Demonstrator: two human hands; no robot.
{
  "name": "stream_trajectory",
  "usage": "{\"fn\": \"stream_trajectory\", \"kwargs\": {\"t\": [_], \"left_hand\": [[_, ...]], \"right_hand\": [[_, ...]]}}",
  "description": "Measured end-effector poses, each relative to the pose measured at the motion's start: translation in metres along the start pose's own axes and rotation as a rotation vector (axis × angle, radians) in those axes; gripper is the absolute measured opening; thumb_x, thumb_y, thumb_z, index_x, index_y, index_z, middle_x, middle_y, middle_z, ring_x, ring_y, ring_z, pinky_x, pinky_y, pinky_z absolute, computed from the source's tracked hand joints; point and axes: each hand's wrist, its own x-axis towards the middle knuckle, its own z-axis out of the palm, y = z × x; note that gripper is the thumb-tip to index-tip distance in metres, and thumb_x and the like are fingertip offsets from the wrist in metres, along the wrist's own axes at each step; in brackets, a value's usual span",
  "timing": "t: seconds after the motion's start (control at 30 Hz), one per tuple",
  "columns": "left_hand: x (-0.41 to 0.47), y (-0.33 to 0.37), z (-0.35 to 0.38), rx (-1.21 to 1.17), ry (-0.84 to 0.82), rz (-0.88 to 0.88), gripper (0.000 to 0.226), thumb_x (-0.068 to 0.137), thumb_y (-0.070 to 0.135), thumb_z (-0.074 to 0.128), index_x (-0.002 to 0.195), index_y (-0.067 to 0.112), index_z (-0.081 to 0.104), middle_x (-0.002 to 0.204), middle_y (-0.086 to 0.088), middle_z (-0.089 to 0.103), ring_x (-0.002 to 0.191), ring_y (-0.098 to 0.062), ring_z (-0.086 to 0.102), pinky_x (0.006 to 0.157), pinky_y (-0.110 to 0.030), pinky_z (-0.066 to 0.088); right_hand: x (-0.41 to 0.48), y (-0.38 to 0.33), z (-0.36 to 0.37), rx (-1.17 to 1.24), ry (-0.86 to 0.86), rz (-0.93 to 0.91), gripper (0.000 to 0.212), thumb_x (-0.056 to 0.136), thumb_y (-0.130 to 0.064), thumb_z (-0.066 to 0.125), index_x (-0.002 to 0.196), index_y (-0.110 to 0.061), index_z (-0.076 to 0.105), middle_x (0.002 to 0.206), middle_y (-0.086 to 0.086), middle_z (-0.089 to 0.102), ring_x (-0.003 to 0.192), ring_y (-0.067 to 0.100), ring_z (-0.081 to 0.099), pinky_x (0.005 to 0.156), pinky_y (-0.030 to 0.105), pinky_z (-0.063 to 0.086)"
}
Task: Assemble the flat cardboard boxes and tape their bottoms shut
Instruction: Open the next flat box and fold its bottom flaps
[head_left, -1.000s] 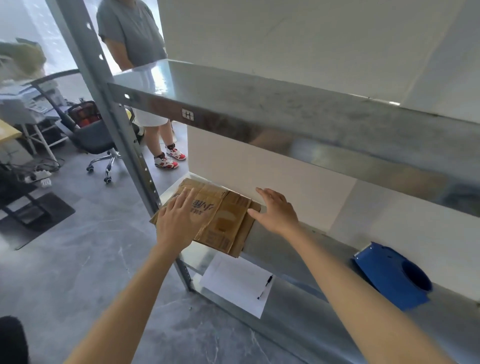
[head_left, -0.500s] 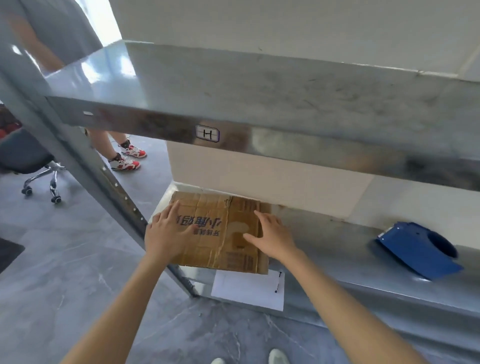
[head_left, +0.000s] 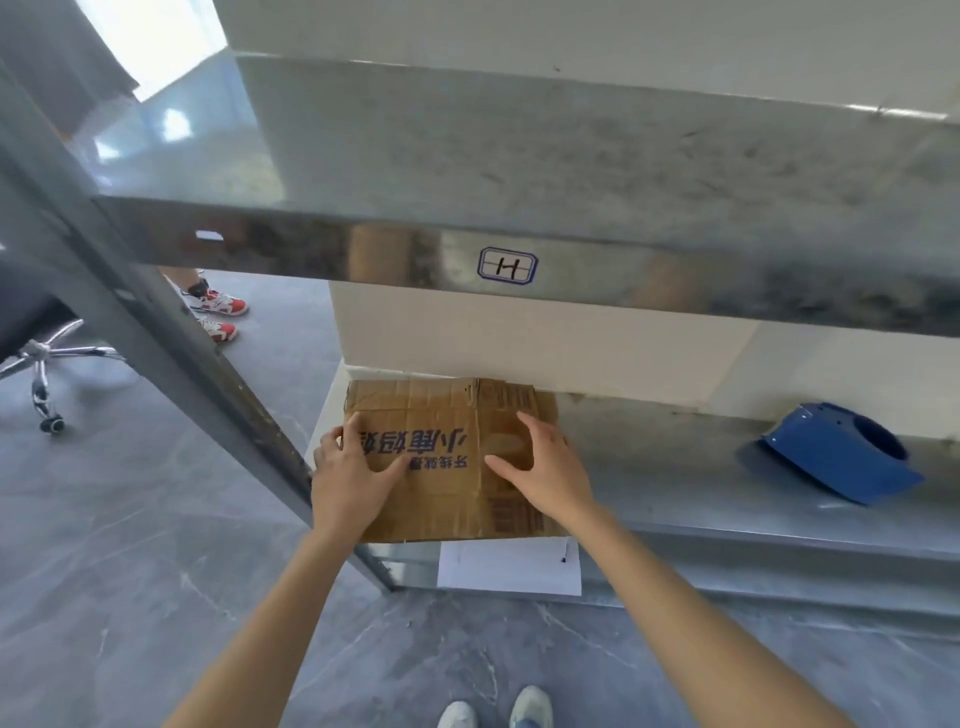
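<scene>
Cardboard box (head_left: 444, 506), askew a second ago, now lies flat and squared on the lower shelf (head_left: 654, 467) under left hand (head_left: 353, 470) and right hand (head_left: 548, 467), each grip spread, assembly not yet begun.
</scene>
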Motion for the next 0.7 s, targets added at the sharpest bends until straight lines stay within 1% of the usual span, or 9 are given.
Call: {"fn": "stream_trajectory", "kwargs": {"t": [0.1, 0.2, 0.27, 0.4, 0.5, 0.6, 0.7], "left_hand": [[-0.003, 0.010, -0.008, -0.071, 0.042, 0.044, 0.089, 0.078, 0.065, 0.067, 0.149, 0.028, 0.028, 0.146, -0.006, 0.033, 0.135, -0.030, 0.035, 0.098, -0.052, 0.046], [-0.010, 0.027, -0.018, -0.138, 0.067, 0.084, 0.091, 0.077, 0.064, 0.069, 0.150, 0.029, 0.028, 0.147, -0.005, 0.032, 0.136, -0.029, 0.032, 0.097, -0.050, 0.046], [-0.014, 0.043, -0.024, -0.179, 0.082, 0.124, 0.094, 0.075, 0.063, 0.071, 0.150, 0.030, 0.025, 0.147, -0.005, 0.031, 0.136, -0.030, 0.033, 0.097, -0.051, 0.046], [-0.026, 0.082, -0.028, -0.245, 0.132, 0.239, 0.101, 0.075, 0.058, 0.075, 0.152, 0.029, 0.018, 0.144, -0.007, 0.035, 0.132, -0.031, 0.037, 0.099, -0.053, 0.044], [-0.033, 0.110, -0.022, -0.291, 0.146, 0.304, 0.106, 0.074, 0.051, 0.079, 0.154, 0.024, 0.015, 0.143, -0.006, 0.034, 0.130, -0.029, 0.040, 0.100, -0.050, 0.045], [-0.044, 0.140, -0.006, -0.295, 0.127, 0.352, 0.111, 0.071, 0.050, 0.082, 0.154, 0.022, 0.014, 0.141, -0.003, 0.032, 0.127, -0.028, 0.045, 0.095, -0.050, 0.051], [-0.058, 0.171, 0.019, -0.305, 0.090, 0.395, 0.110, 0.068, 0.049, 0.085, 0.152, 0.022, 0.019, 0.138, 0.000, 0.033, 0.121, -0.026, 0.050, 0.088, -0.045, 0.054]], "right_hand": [[-0.005, -0.009, -0.009, 0.168, 0.048, 0.015, 0.090, 0.080, -0.071, 0.062, 0.152, -0.029, 0.026, 0.156, 0.000, 0.031, 0.135, 0.021, 0.043, 0.101, 0.035, 0.043], [-0.014, -0.014, -0.023, 0.273, 0.078, 0.011, 0.093, 0.076, -0.070, 0.065, 0.151, -0.031, 0.026, 0.153, 0.001, 0.033, 0.134, 0.021, 0.043, 0.098, 0.028, 0.038], [-0.022, -0.013, -0.039, 0.307, 0.106, -0.010, 0.093, 0.076, -0.068, 0.068, 0.151, -0.032, 0.025, 0.152, 0.000, 0.032, 0.135, 0.020, 0.041, 0.097, 0.027, 0.036], [-0.039, 0.002, -0.079, 0.350, 0.172, -0.040, 0.096, 0.076, -0.063, 0.071, 0.152, -0.033, 0.021, 0.154, -0.003, 0.031, 0.137, 0.018, 0.039, 0.104, 0.032, 0.037], [-0.051, 0.017, -0.105, 0.379, 0.207, -0.047, 0.104, 0.071, -0.062, 0.075, 0.154, -0.034, 0.019, 0.156, -0.004, 0.030, 0.138, 0.016, 0.037, 0.110, 0.038, 0.038], [-0.064, 0.044, -0.132, 0.406, 0.234, -0.051, 0.108, 0.067, -0.054, 0.081, 0.155, -0.032, 0.021, 0.156, -0.006, 0.033, 0.139, 0.014, 0.037, 0.113, 0.042, 0.038], [-0.078, 0.080, -0.156, 0.417, 0.229, -0.054, 0.109, 0.066, -0.046, 0.085, 0.154, -0.031, 0.022, 0.153, -0.013, 0.036, 0.135, 0.007, 0.038, 0.112, 0.039, 0.037]]}}
